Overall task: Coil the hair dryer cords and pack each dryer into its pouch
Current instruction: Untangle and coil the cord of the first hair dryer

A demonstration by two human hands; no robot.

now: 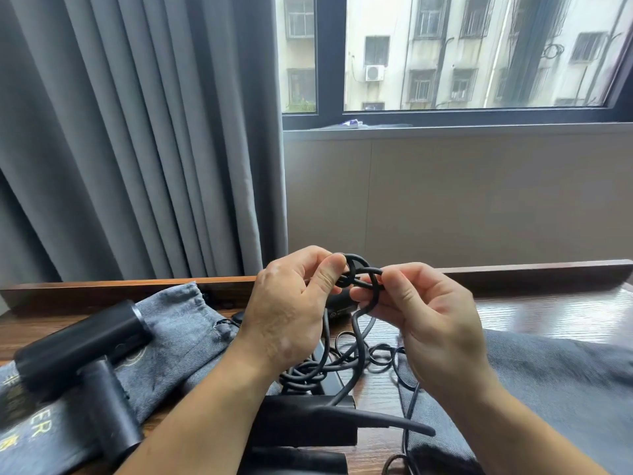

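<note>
Head view: my left hand (287,303) and right hand (428,320) are held above the bench (548,310). The curled fingers (327,272) of both pinch a knotted loop of cord (359,269). I judge coiling is only starting, and next I must tease the knot loose. One dryer (82,341) lies on the left pouch (181,323).

I seem to be in a bedroom or hotel room: heavy grey curtains (120,132), a window (479,53) facing an apartment block (428,84), a wooden desk (555,313) against the panelled wall (479,200)
</note>
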